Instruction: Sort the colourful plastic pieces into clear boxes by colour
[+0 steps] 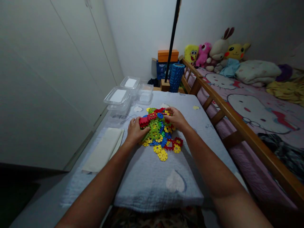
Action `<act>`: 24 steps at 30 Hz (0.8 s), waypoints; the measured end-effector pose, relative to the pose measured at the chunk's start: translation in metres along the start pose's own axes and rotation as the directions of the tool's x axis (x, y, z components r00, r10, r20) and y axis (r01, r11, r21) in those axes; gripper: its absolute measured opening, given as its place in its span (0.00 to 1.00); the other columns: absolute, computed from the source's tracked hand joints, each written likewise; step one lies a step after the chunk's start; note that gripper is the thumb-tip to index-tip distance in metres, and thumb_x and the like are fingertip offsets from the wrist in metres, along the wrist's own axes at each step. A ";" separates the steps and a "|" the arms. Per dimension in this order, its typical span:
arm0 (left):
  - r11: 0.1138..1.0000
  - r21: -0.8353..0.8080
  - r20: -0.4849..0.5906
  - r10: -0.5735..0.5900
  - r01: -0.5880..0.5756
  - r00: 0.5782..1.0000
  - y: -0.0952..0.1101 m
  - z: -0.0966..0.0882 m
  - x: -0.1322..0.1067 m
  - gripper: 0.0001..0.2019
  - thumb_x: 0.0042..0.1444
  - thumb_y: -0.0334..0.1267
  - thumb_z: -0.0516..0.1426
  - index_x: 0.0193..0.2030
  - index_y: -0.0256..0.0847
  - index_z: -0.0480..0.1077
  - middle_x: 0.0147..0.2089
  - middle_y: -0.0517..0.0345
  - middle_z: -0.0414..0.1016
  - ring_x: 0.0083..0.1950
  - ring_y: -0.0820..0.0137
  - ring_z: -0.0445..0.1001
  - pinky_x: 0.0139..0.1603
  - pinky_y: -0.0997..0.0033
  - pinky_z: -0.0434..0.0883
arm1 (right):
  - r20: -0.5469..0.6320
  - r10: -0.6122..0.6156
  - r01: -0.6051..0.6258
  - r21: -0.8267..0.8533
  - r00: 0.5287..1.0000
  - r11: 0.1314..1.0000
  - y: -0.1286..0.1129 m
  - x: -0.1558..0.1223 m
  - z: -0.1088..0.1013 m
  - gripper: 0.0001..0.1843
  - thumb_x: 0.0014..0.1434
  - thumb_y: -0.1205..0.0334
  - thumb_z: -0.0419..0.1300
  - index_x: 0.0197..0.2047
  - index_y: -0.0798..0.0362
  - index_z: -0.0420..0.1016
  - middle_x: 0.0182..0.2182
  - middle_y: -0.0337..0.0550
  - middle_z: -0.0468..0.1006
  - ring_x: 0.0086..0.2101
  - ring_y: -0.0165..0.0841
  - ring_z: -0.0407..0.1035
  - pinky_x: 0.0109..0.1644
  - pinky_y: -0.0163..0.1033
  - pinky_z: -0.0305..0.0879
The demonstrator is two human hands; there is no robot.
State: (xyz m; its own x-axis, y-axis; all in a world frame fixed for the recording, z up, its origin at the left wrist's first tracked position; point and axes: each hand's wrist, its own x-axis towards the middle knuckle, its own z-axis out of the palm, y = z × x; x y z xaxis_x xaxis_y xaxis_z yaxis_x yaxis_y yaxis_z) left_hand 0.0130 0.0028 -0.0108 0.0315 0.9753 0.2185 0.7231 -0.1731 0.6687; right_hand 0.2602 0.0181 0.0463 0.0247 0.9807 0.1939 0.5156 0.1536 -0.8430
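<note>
A heap of colourful interlocking plastic gear pieces (159, 134) in red, green, yellow and blue lies on a pale blue quilted cloth (152, 177). My left hand (135, 130) grips the left end of a joined red strip of pieces (152, 117) above the heap. My right hand (176, 118) is closed on the strip's right end. Loose yellow pieces (162, 155) lie at the heap's near edge.
Clear plastic containers with lids (118, 98) stand at the far left of the cloth. A folded white sheet (104, 148) lies left of my left hand. A wooden bed rail (237, 122) runs along the right, with plush toys (219, 49) behind. A black pole (172, 41) rises beyond.
</note>
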 end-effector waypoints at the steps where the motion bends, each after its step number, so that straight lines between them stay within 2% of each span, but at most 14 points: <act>1: 1.000 -0.009 0.019 -0.005 0.005 1.000 -0.002 0.000 0.001 0.38 0.51 0.49 0.65 0.67 0.40 0.63 0.65 0.40 0.68 0.68 0.48 0.67 0.70 0.47 0.63 | -0.006 -0.023 0.022 -0.035 1.000 0.999 0.003 0.000 -0.002 0.17 0.53 0.62 0.64 0.48 0.51 0.76 0.47 0.46 0.77 0.50 0.41 0.72 0.57 0.49 0.70; 6: 0.999 -0.029 0.088 -0.036 0.039 0.995 -0.004 -0.001 0.009 0.37 0.55 0.50 0.62 0.69 0.36 0.61 0.64 0.36 0.71 0.66 0.47 0.70 0.68 0.46 0.65 | -0.057 -0.101 0.083 -0.263 0.993 0.961 0.016 -0.011 -0.012 0.15 0.56 0.64 0.61 0.47 0.54 0.78 0.48 0.50 0.77 0.51 0.42 0.71 0.61 0.51 0.67; 10: 0.999 -0.044 0.017 -0.008 0.009 1.000 -0.006 0.005 0.017 0.37 0.52 0.49 0.63 0.67 0.38 0.63 0.64 0.39 0.69 0.68 0.48 0.67 0.70 0.47 0.64 | 0.059 -0.210 0.216 -0.384 0.976 0.898 0.016 -0.038 -0.006 0.15 0.57 0.61 0.64 0.49 0.50 0.79 0.54 0.51 0.75 0.57 0.45 0.67 0.64 0.54 0.63; 12: 0.998 -0.064 -0.013 0.017 -0.018 1.000 -0.008 0.009 0.021 0.37 0.51 0.48 0.64 0.67 0.39 0.63 0.64 0.40 0.68 0.70 0.49 0.65 0.71 0.47 0.63 | 0.135 -0.213 0.251 -0.462 0.968 0.850 0.011 -0.051 0.003 0.17 0.57 0.61 0.65 0.50 0.48 0.80 0.59 0.51 0.72 0.61 0.48 0.63 0.66 0.57 0.59; 16: 0.995 -0.103 -0.026 0.009 -0.011 1.000 -0.010 0.013 0.024 0.38 0.52 0.46 0.63 0.69 0.37 0.61 0.67 0.38 0.65 0.71 0.49 0.64 0.73 0.48 0.62 | 0.256 -0.142 0.271 -0.592 0.956 0.759 0.001 -0.065 0.023 0.34 0.53 0.59 0.70 0.63 0.46 0.73 0.68 0.55 0.63 0.66 0.54 0.55 0.69 0.63 0.49; 19: 0.986 -0.165 -0.009 0.003 -0.004 1.000 -0.010 0.010 0.021 0.39 0.54 0.47 0.63 0.71 0.38 0.59 0.69 0.39 0.66 0.71 0.50 0.65 0.72 0.47 0.63 | 0.241 -0.098 0.236 -0.649 0.966 0.724 -0.003 -0.063 0.034 0.44 0.50 0.53 0.74 0.69 0.46 0.67 0.72 0.58 0.57 0.68 0.58 0.51 0.69 0.67 0.46; 22: 0.977 -0.215 0.019 0.008 -0.004 1.000 -0.009 0.005 0.016 0.38 0.56 0.48 0.62 0.71 0.39 0.58 0.70 0.40 0.66 0.71 0.51 0.66 0.72 0.47 0.63 | 0.206 -0.104 0.219 -0.677 0.973 0.703 -0.005 -0.058 0.040 0.39 0.53 0.50 0.72 0.66 0.46 0.70 0.70 0.58 0.59 0.66 0.57 0.54 0.67 0.65 0.51; 24: 0.974 -0.228 0.029 0.007 0.000 1.000 -0.009 0.002 0.013 0.38 0.57 0.49 0.62 0.72 0.40 0.58 0.71 0.40 0.66 0.71 0.51 0.66 0.72 0.47 0.64 | 0.202 -0.119 0.227 -0.685 0.972 0.692 -0.005 -0.055 0.039 0.33 0.57 0.55 0.69 0.64 0.46 0.72 0.67 0.56 0.63 0.63 0.55 0.58 0.64 0.61 0.56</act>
State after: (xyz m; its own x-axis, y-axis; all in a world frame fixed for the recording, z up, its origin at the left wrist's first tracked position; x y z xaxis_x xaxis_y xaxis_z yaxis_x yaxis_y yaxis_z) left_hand 0.0084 0.0176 -0.0154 0.0568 0.9776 0.2025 0.5464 -0.2002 0.8132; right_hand 0.2226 -0.0321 0.0198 -0.2104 0.9594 0.1879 0.9493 0.2464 -0.1952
